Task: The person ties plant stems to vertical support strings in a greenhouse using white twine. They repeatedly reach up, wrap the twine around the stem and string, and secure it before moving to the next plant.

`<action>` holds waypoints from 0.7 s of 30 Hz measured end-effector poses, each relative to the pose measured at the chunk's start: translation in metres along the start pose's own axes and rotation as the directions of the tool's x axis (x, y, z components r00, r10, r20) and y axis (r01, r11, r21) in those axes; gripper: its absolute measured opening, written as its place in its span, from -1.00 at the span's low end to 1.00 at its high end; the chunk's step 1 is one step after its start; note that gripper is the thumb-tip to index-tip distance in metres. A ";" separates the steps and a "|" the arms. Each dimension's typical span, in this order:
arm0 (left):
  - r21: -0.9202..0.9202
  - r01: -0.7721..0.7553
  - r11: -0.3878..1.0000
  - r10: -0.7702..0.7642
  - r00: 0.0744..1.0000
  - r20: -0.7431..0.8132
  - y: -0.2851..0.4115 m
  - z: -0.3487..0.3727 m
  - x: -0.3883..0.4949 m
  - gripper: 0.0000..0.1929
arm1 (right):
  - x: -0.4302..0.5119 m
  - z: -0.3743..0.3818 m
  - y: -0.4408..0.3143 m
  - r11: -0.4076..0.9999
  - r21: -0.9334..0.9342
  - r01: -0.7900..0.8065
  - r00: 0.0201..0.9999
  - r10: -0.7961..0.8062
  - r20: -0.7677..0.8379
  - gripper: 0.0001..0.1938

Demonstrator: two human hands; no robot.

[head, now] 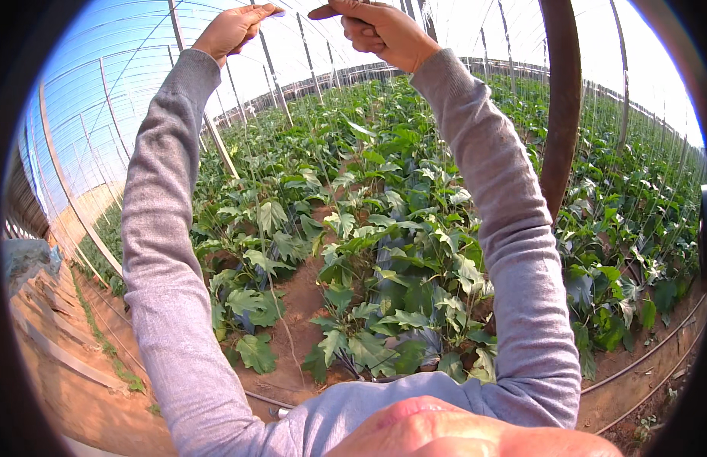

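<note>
Both arms, in grey knit sleeves, are raised high over a bed of leafy plants. Near the top edge, my left hand (232,31) has its thumb and fingers brought together, pointing right. A small purplish sliver shows at its fingertips, too slight to identify. My right hand (385,31) is opposite, its lower fingers curled and one digit pointing left; the frame's top edge cuts it off. A gap separates the two hands. Whether either holds a thin string cannot be made out against the bright film. Broad-leaved plants, apparently eggplants (353,228), grow beyond and below.
A thick dark post (561,108) rises beyond my right arm. Slanting support poles (273,74) and thin hanging strings (268,268) cross the greenhouse. Drip hoses (645,360) run along the soil at right. At left lies a bare earth slope (73,365) beside the plastic film (85,143).
</note>
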State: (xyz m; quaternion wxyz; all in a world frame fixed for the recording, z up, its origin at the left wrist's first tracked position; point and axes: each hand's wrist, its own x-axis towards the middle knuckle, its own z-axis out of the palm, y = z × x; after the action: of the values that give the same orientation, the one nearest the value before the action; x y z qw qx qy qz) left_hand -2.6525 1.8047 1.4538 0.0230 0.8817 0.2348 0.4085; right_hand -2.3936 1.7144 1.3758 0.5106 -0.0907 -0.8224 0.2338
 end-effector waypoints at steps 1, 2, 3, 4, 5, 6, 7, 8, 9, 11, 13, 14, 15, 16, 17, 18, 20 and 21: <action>-0.048 -0.004 0.999 0.007 0.998 0.063 0.008 0.006 0.001 -0.55 | 0.011 -0.011 -0.007 0.996 0.089 -0.029 0.999 0.032 -0.031 -0.61; -0.088 -0.001 0.996 0.012 0.992 0.126 0.015 0.009 0.000 -0.53 | 0.022 -0.013 -0.012 0.981 0.185 -0.050 0.996 0.061 -0.058 -0.63; -0.179 0.006 0.984 0.040 0.966 0.255 0.018 0.015 0.000 -0.48 | 0.030 -0.009 -0.016 0.993 0.108 -0.056 0.987 0.071 -0.147 -0.55; -0.293 -0.041 0.955 0.138 0.937 0.320 0.020 0.024 -0.004 -0.45 | 0.036 -0.010 -0.015 0.998 0.056 -0.036 0.981 0.046 -0.186 -0.55; -0.276 -0.062 0.959 0.148 0.941 0.304 0.020 0.028 -0.005 -0.44 | 0.045 -0.007 -0.016 0.997 0.068 -0.024 0.979 0.037 -0.198 -0.56; -0.272 -0.085 0.958 0.166 0.942 0.291 0.021 0.036 -0.005 -0.43 | 0.049 -0.007 -0.014 0.997 0.071 -0.021 0.976 0.036 -0.217 -0.58; -0.335 -0.051 0.941 0.152 0.947 0.284 0.024 0.039 -0.006 -0.45 | 0.052 -0.006 -0.011 0.999 0.017 -0.041 0.964 0.044 -0.260 -0.59; -0.389 -0.076 0.918 0.185 0.950 0.251 0.019 0.041 -0.005 -0.50 | 0.062 -0.005 -0.008 0.999 -0.034 -0.043 0.956 0.031 -0.291 -0.60; -0.431 -0.081 0.899 0.191 0.957 0.218 0.015 0.042 -0.001 -0.54 | 0.070 -0.003 -0.009 0.995 -0.088 -0.054 0.945 0.022 -0.327 -0.61; -0.496 -0.097 0.863 0.182 0.975 0.125 0.005 0.041 0.010 -0.65 | 0.089 0.001 -0.015 0.991 -0.131 -0.037 0.938 -0.011 -0.347 -0.62; -0.556 -0.124 0.822 0.151 0.989 0.003 -0.009 0.040 0.023 -0.69 | 0.109 -0.003 -0.015 0.986 -0.162 -0.032 0.931 -0.029 -0.363 -0.63; -0.591 -0.135 0.795 0.132 0.990 -0.049 -0.015 0.043 0.028 -0.71 | 0.122 -0.010 -0.011 0.966 -0.257 -0.025 0.930 -0.071 -0.359 -0.65; -0.595 -0.122 0.794 0.073 0.992 -0.105 -0.017 0.040 0.032 -0.73 | 0.138 -0.017 -0.006 0.939 -0.345 -0.016 0.929 -0.114 -0.352 -0.66; -0.644 -0.116 0.756 0.045 0.991 -0.126 -0.030 0.040 0.044 -0.75 | 0.153 -0.025 0.001 0.904 -0.427 -0.008 0.927 -0.154 -0.343 -0.68; -0.684 -0.110 0.721 0.011 0.989 -0.147 -0.049 0.036 0.062 -0.78 | 0.170 -0.031 0.009 0.866 -0.499 0.006 0.925 -0.195 -0.327 -0.69; -0.747 -0.134 0.652 -0.002 0.984 -0.178 -0.052 0.031 0.077 -0.79 | 0.189 -0.043 0.003 0.620 -0.781 0.082 0.891 -0.397 -0.222 -0.71; -0.800 -0.176 0.573 -0.019 0.973 -0.228 -0.056 0.031 0.106 -0.81 | 0.220 -0.058 0.003 -0.075 -0.985 0.156 0.775 -0.609 0.169 -0.74; -0.814 -0.173 0.554 -0.036 0.972 -0.231 -0.065 0.030 0.120 -0.81 | 0.211 -0.017 -0.011 -0.107 -0.971 -0.213 0.851 -0.508 -0.131 -0.77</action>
State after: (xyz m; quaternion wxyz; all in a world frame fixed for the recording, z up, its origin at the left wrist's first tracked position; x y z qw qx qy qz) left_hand -2.5890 1.9190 1.5040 0.3929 0.7241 -0.0187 0.5665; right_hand -2.4756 1.7912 1.5558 0.4804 -0.3912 -0.5683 -0.5414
